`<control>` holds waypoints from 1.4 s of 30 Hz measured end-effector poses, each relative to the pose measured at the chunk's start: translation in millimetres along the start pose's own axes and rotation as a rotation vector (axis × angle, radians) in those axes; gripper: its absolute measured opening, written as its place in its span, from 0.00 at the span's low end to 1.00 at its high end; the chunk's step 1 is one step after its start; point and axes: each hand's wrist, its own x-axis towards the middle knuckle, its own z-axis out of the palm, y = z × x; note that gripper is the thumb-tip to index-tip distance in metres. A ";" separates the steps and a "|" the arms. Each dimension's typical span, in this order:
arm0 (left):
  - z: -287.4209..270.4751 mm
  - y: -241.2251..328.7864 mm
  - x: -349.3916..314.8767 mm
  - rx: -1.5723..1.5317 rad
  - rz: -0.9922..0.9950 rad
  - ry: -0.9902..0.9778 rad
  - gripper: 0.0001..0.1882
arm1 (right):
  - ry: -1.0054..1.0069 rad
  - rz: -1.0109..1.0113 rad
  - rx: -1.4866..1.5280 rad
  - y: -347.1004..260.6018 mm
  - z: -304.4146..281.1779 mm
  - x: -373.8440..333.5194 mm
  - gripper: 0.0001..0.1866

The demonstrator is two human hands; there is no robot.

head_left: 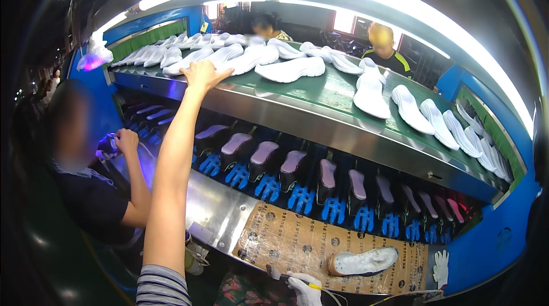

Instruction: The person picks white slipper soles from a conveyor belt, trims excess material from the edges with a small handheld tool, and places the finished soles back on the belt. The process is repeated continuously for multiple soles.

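My bare left hand (203, 75) reaches out over the green conveyor belt (337, 86), thumb and fingers spread. It is at the near edge of a row of white shoe soles, closest to one white sole (249, 59); contact is hard to make out. Low in the view, my right hand (306, 290), in a white glove, is closed round a slim brush-like tool (277, 274) with a dark tip. Beside it, a sole with a whitish, wet-looking inside (366, 261) lies on the taped brown cardboard (274, 237).
Under the belt, several pinkish-purple soles (293, 161) sit on dark holders above blue brackets (269, 187). A white glove (441, 269) rests at the right. A co-worker (86, 191) works close at the left; another person (384, 48) is beyond the belt.
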 end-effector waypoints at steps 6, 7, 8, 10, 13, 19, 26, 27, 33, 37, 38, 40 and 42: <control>34.8 53.5 -18.7 -0.196 0.583 0.461 0.28 | -0.027 -0.046 0.053 1.6 8.9 3.5 0.06; 36.9 61.9 -19.7 -0.349 0.662 0.296 0.27 | -0.044 -0.051 0.094 18.7 0.0 11.7 0.08; 33.1 65.5 -18.4 -0.426 0.575 -0.004 0.21 | -0.060 -0.059 0.127 28.6 -8.2 14.7 0.10; 28.5 68.1 -27.8 -0.559 0.506 0.090 0.20 | -0.074 -0.085 0.112 31.1 -12.9 16.4 0.10; 24.3 52.3 -51.3 -1.020 0.422 0.150 0.18 | -0.103 -0.117 0.086 10.9 -1.1 5.8 0.08; -35.2 -13.1 -191.9 -1.259 0.132 0.701 0.22 | 0.011 -0.159 0.272 -4.3 -23.0 10.6 0.09; -3.6 -97.0 -363.2 -1.711 -0.413 0.001 0.26 | -0.133 -0.327 0.385 -57.0 2.8 -1.7 0.09; 10.6 -96.9 -401.8 -1.624 -0.511 -0.146 0.21 | -0.185 -0.268 0.337 -56.2 12.7 -1.8 0.09; 83.2 -45.9 -577.3 -2.015 -0.855 -0.962 0.22 | -0.490 -0.370 -0.155 -45.1 41.5 -10.9 0.12; 48.9 -38.0 -627.3 -2.164 -1.020 -1.154 0.48 | -0.559 -0.428 -0.247 -47.5 50.1 -8.4 0.12; 25.3 -31.4 -624.9 -2.302 -0.881 -1.359 0.54 | -0.562 -0.469 -0.281 -54.0 54.3 -10.3 0.12; 16.9 -29.1 -630.0 -2.343 -0.955 -1.587 0.57 | -0.540 -0.481 -0.312 -55.7 54.3 -11.0 0.09; 21.8 -29.1 -630.1 -2.279 -1.034 -1.531 0.60 | -0.538 -0.577 -0.410 -53.9 55.0 -9.8 0.08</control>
